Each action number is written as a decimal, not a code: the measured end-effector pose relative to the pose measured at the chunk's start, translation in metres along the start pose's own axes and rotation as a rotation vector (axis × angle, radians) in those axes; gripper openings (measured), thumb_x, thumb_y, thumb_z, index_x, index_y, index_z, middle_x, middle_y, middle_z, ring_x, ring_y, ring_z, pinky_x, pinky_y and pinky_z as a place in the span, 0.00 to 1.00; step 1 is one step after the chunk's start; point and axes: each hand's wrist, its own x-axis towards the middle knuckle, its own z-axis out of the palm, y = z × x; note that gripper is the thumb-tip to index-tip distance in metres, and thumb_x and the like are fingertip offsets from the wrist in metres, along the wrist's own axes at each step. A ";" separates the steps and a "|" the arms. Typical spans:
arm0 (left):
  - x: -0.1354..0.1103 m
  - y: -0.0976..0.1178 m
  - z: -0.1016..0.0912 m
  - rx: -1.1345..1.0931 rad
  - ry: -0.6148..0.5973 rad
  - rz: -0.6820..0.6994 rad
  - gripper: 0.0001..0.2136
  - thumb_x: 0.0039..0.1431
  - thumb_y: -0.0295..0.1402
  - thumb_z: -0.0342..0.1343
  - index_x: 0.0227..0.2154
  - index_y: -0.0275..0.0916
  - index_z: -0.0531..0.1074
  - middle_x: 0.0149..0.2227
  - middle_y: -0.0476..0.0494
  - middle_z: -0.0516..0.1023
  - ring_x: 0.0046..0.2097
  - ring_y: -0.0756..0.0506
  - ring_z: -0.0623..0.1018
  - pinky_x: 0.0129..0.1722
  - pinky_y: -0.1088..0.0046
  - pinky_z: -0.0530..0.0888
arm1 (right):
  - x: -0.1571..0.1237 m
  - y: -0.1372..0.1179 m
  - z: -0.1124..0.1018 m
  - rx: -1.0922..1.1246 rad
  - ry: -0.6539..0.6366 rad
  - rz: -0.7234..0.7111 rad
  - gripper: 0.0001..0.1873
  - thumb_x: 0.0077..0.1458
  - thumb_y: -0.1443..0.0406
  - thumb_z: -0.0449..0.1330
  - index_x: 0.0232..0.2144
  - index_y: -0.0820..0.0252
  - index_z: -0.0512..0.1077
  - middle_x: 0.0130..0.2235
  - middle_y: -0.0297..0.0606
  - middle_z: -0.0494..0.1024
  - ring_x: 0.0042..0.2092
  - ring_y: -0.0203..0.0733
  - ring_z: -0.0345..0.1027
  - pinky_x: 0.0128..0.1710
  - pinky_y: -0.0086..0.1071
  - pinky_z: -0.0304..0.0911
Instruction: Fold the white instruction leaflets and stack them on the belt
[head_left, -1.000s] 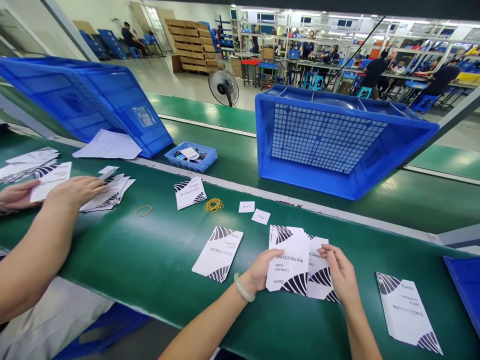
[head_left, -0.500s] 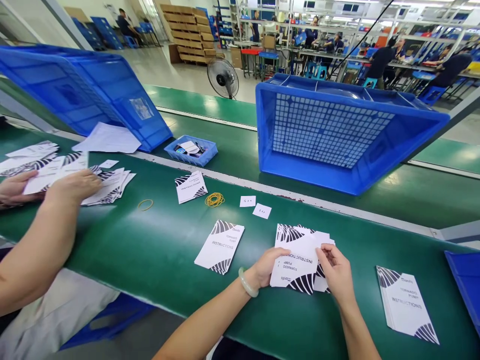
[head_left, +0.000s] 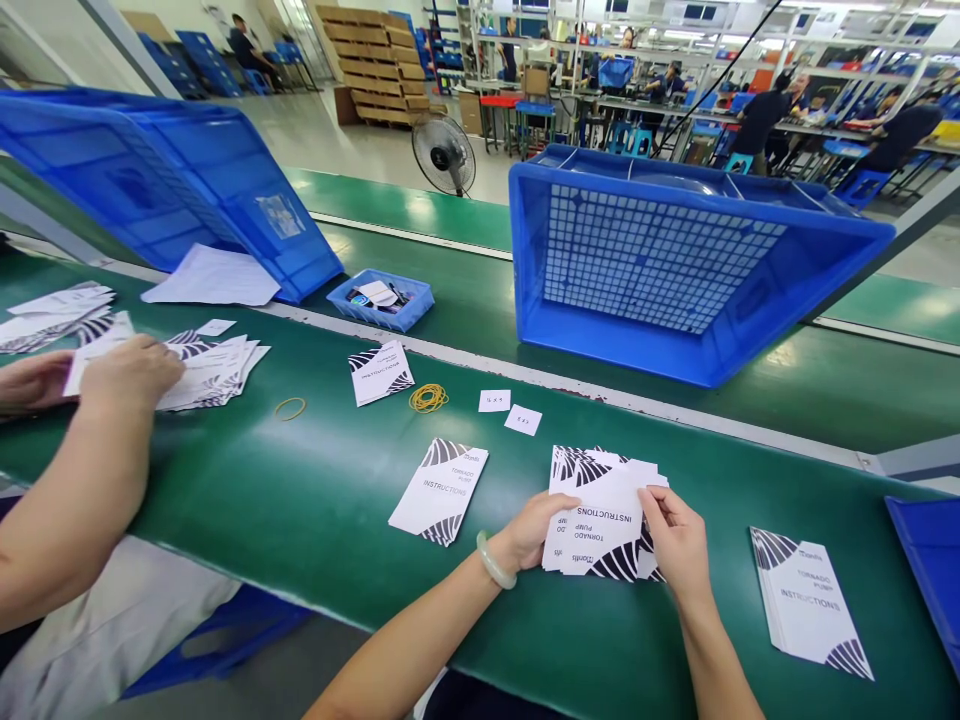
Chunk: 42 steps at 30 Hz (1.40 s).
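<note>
The leaflet stack (head_left: 600, 510) is positioned between both hands, low over the green bench (head_left: 300, 500), slightly fanned with the printed face up. Contact with the bench cannot be determined.

The left hand (head_left: 534, 532) is closed on the stack's left edge, thumb on top. The right hand (head_left: 677, 541) pinches the right edge and covers the lower right corner.

A second leaflet pile (head_left: 439, 492) lies just left of the left hand. A third pile (head_left: 808, 603) lies well right of the right hand. Rubber bands (head_left: 428, 398) lie beyond the stack, near the blue crate (head_left: 675, 270).
</note>
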 end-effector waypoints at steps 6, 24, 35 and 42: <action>-0.001 0.001 0.000 0.014 0.008 0.013 0.08 0.51 0.25 0.52 0.33 0.26 0.72 0.29 0.36 0.79 0.30 0.43 0.78 0.32 0.68 0.73 | 0.001 -0.002 -0.004 -0.061 0.065 0.013 0.14 0.54 0.55 0.57 0.31 0.59 0.73 0.27 0.34 0.72 0.30 0.38 0.61 0.28 0.28 0.55; -0.004 0.003 -0.001 0.382 -0.168 0.314 0.18 0.54 0.37 0.56 0.47 0.35 0.71 0.46 0.36 0.76 0.45 0.38 0.76 0.44 0.62 0.71 | 0.001 -0.003 -0.008 -0.051 0.179 0.048 0.18 0.54 0.52 0.56 0.35 0.61 0.72 0.27 0.35 0.71 0.28 0.39 0.62 0.25 0.28 0.56; -0.002 0.034 -0.018 -0.068 0.077 0.438 0.21 0.51 0.29 0.58 0.50 0.32 0.66 0.45 0.35 0.76 0.47 0.37 0.75 0.50 0.56 0.70 | 0.007 0.006 -0.028 0.140 0.341 0.144 0.17 0.52 0.51 0.57 0.33 0.58 0.70 0.30 0.36 0.73 0.29 0.39 0.65 0.24 0.28 0.58; -0.003 0.037 -0.017 -0.146 0.021 0.375 0.23 0.54 0.27 0.54 0.54 0.31 0.60 0.46 0.33 0.76 0.47 0.36 0.75 0.51 0.53 0.69 | 0.012 0.008 -0.028 -0.097 0.232 0.109 0.19 0.53 0.50 0.55 0.37 0.59 0.71 0.30 0.38 0.74 0.29 0.41 0.65 0.24 0.31 0.58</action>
